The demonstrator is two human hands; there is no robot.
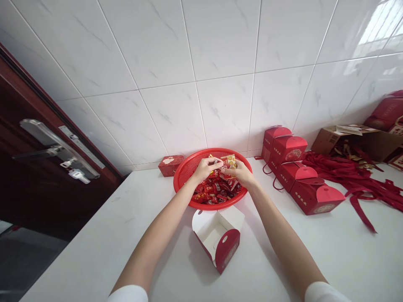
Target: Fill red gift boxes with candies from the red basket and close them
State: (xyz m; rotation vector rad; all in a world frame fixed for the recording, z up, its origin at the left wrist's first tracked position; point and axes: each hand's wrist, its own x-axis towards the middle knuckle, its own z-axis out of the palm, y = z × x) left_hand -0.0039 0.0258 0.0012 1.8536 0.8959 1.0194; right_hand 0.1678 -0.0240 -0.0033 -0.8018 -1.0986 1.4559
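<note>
Both hands are over a red plastic basket [181, 184] filled with wrapped candies [217, 188], mostly in red wrappers. My left hand [205, 168] is closed, its thumb and fingers meeting at a small wrapped candy [217, 160]. Close beside it, my right hand [243, 173] grips a red and yellow snack packet [231, 160], with more red wrappers by its fingertips. In front of the basket stands an open red gift box [227, 251] with a white inside; its flaps are spread and no candy shows in it.
Several closed red gift boxes [292, 167] stand in a row at the right. Beyond them lie a heap of dark red ribbons [343, 176] and an open cardboard box [327, 140]. A small red box [171, 165] sits left of the basket. A tiled wall backs the white table [126, 222]; a door [47, 163] is at left.
</note>
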